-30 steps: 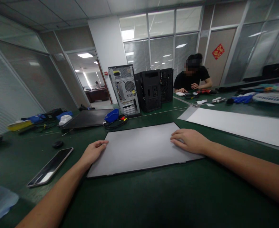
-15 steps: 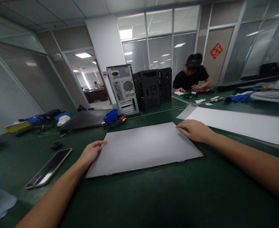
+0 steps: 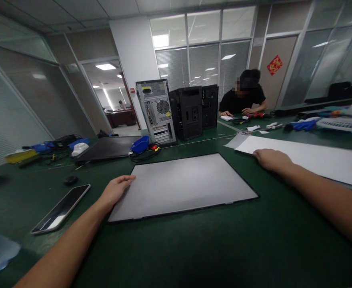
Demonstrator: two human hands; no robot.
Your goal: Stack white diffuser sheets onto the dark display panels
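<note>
Green worktop (image 3: 194,252) lies nearest us, with a black-edged white panel (image 3: 182,188) flat on it. Our left grip (image 3: 115,192) touches the panel's left edge; our right grip (image 3: 272,160), off the panel, meets the near edge of a long white sheet (image 3: 320,157). We cannot tell whether either is closed. Beyond, computer cases (image 3: 191,114) stand upright.

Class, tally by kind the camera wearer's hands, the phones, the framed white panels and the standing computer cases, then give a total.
Hands (left hand, right hand): 2
Phone: 1
Framed white panel: 1
Computer cases (silver case, nearer black case, farther black case): 3
Total: 7
</note>
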